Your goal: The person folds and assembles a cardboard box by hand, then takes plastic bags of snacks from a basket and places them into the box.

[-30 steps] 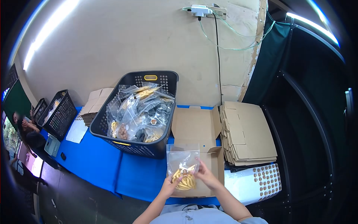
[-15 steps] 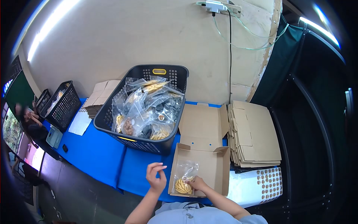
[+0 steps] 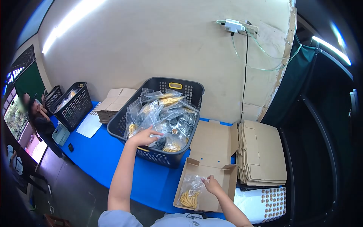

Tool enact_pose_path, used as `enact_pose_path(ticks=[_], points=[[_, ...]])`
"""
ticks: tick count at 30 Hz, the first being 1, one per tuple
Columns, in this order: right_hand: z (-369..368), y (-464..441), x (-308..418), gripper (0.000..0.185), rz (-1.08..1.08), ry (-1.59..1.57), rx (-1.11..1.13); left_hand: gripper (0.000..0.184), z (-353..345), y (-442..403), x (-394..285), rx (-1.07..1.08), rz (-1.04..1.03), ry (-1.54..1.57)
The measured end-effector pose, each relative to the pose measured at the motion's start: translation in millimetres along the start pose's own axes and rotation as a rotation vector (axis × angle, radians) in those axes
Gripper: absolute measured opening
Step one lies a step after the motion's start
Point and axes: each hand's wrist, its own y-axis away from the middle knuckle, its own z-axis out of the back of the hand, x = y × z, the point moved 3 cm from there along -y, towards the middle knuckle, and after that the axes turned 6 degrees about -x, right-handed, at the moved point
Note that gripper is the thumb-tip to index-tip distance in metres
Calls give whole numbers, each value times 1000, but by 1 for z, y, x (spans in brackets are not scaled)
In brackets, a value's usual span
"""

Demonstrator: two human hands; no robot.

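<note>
My left hand reaches over the near rim of a black perforated basket, its fingers stretched out above the clear bags. The basket holds a heap of clear plastic bags, some with yellow pieces and some with dark grey ribbed ones. In an open cardboard box lies a clear bag of yellow curved pieces. My right hand is over the box, thumb and fingers closed at the upper right edge of that bag. The box's lid is folded back.
Flattened cardboard boxes are stacked at the right, beside a sheet of round stickers. Another cardboard stack and a second basket stand at the left on the blue tablecloth. A person is at the far left.
My left hand has moved from in front of the basket up over its near rim. My right hand has shifted from the yellow pieces to the bag's upper edge. The view has tilted.
</note>
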Motion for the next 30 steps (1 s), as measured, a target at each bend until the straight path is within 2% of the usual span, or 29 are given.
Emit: enact_pose_path(ticks=[2, 4, 6, 7, 9, 10, 12, 13, 15, 16, 18, 19, 21, 22, 24, 26, 28, 29, 30], points=[[3, -3, -6, 66, -5, -14, -13, 36, 3, -4, -20, 234, 143, 103], [2, -4, -14, 65, -11, -25, -18, 39, -19, -26, -3, 226, 141, 121], [1, -5, -17, 62, -6, -14, 2, 42, -35, -41, 11, 255, 300, 34], [2, -6, -16, 62, -4, -11, 0, 42, -39, -45, 15, 252, 299, 36], [1, -5, -16, 63, -16, -54, 9, 43, -41, -47, 29, 82, 438, -201], [0, -4, -17, 63, -21, -51, 13, 43, -44, -48, 41, 88, 440, -198], [1, -6, -18, 65, -37, -91, 6, 39, -34, -49, 66, -217, 494, -172], [2, -6, -19, 65, -41, -93, 9, 39, -24, -43, 51, -212, 494, -173], [6, -6, -20, 67, -24, -103, -11, 36, 10, -19, 17, -641, 389, -141], [8, -7, -21, 67, -25, -104, -10, 36, 16, -14, 8, -640, 389, -142], [15, -8, -22, 62, 38, -227, -91, 31, 37, 0, -14, -1042, 117, 174], [20, -9, -21, 62, 37, -230, -93, 31, 46, 7, -32, -1041, 113, 174], [36, -6, -10, 54, 145, -381, -173, 24, 63, 27, -75, -1107, 86, 579], [44, -3, -3, 54, 141, -384, -176, 24, 68, 34, -91, -1102, 82, 579], [68, 7, 21, 47, 250, -597, -265, 19, 77, 50, -124, -1163, -232, 665], [96, 25, 49, 47, 283, -674, -246, 14, 78, 67, -150, -1109, -309, 729], [126, 53, 83, 52, 504, -815, -363, 11, 69, 79, -176, -877, -357, 888], [133, 65, 95, 52, 508, -816, -367, 11, 59, 84, -186, -795, -329, 921], [140, 80, 110, 56, 678, -924, -363, 11, 48, 90, -195, -712, -302, 951]])
